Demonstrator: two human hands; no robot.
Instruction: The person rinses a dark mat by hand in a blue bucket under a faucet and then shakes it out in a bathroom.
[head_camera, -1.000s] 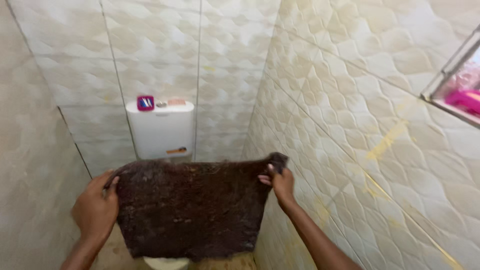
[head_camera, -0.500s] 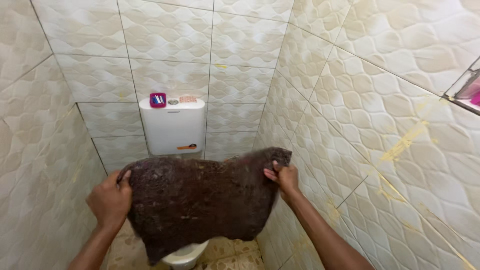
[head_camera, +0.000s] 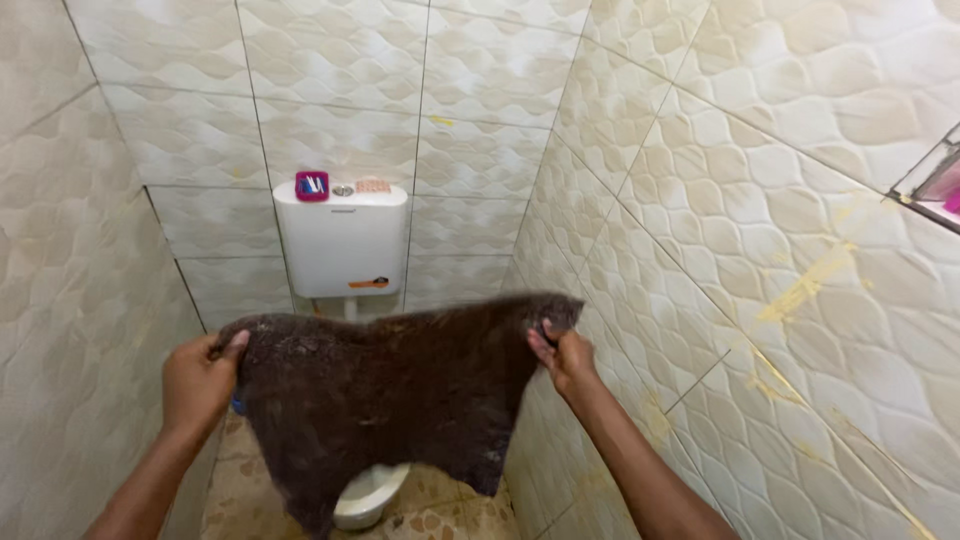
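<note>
- We held a dark brown shaggy mat (head_camera: 385, 400) spread in the air by its two upper corners, in front of the toilet.
- Our left hand (head_camera: 200, 380) had its fingers closed on the mat's left corner, thumb on top.
- Our right hand (head_camera: 562, 355) pinched the right corner, fingers closed on the pile.
- The mat hung down between the hands, hiding most of the white toilet bowl (head_camera: 368, 495) below.
- Behind it, a white cistern (head_camera: 342, 240) stood against the tiled wall (head_camera: 480, 90), with a small pink box (head_camera: 311, 186) on its lid.
</note>
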